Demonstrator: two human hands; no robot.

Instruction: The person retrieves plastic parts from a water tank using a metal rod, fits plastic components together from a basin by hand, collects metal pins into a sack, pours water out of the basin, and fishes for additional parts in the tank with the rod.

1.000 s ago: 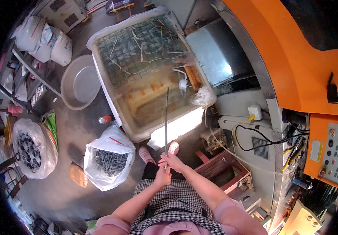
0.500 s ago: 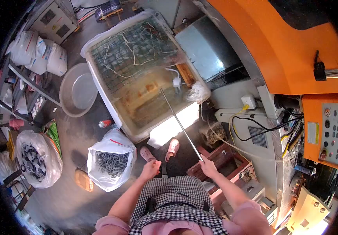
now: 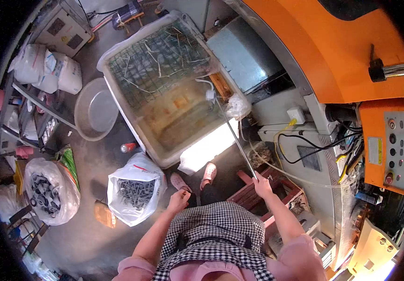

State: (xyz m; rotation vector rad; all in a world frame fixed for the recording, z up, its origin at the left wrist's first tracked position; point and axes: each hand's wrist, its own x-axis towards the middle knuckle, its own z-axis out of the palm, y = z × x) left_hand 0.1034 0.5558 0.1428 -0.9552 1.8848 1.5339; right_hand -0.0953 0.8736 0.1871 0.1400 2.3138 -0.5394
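Note:
My right hand [image 3: 263,186] is wrapped round the near end of a long thin metal rod [image 3: 239,144]. From there the rod slants up and away over the front rim of a big white tub [image 3: 168,162]. Its far end lies beside a small white device with a hose [image 3: 210,95], inside the tub; I cannot tell whether they touch. Murky water [image 3: 164,119] fills the tub, with a dark wire mesh [image 3: 138,70] over its far part. Closed in front of my apron, my left hand [image 3: 179,200] hides whatever may be in its fingers.
A white bag of grey plastic parts [image 3: 136,194] stands left of my feet, near another bag of dark rings [image 3: 45,194]. A round basin [image 3: 96,110] sits beside the tub. At right are a reddish crate [image 3: 248,192], cables and an orange machine [image 3: 323,51].
The rod's far end has swung right, from the middle of the water to the white device. My right hand has moved slightly right and up, still gripping the rod.

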